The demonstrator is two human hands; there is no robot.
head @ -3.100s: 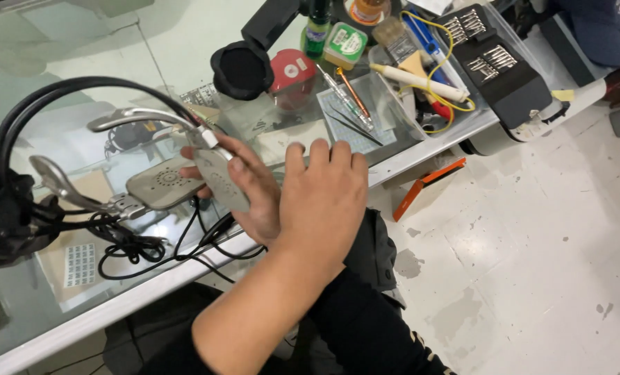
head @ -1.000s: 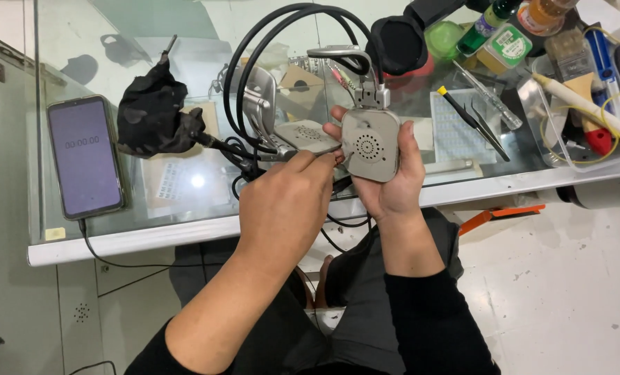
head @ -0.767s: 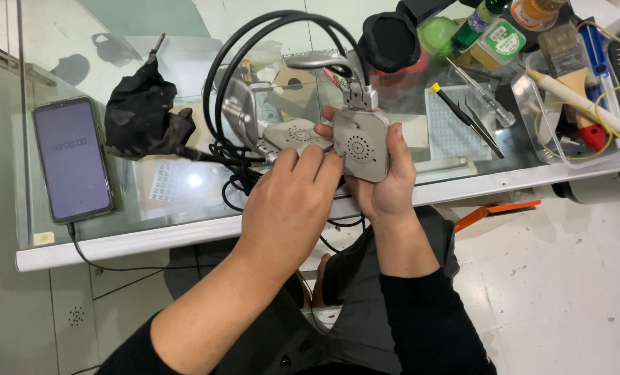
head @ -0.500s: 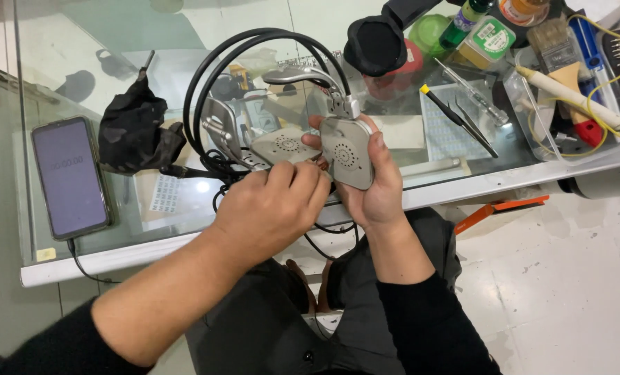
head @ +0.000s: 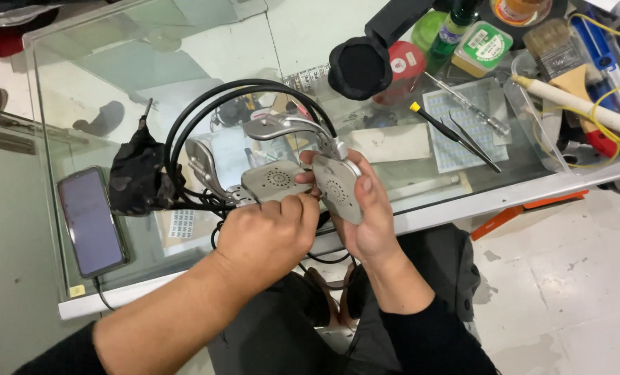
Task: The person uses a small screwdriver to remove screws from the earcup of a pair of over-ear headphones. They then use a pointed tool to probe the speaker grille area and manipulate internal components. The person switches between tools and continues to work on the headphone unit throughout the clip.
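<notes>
Behind the left hand (head: pixel 268 239), headset earcup (head: pixel 276 184) partly hidden

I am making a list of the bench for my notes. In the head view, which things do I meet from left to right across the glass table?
Smartphone → black cloth pouch → grey earcup plate touched by the left hand → second plate in the right hand → black tweezers → paintbrush.

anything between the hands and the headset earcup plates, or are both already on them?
Nothing visible in the way. The right hand already grips the right grey earcup plate, thumb on its face. The left hand has its fingertips at the edge of the other plate. Black cables loop behind, not between.
</notes>
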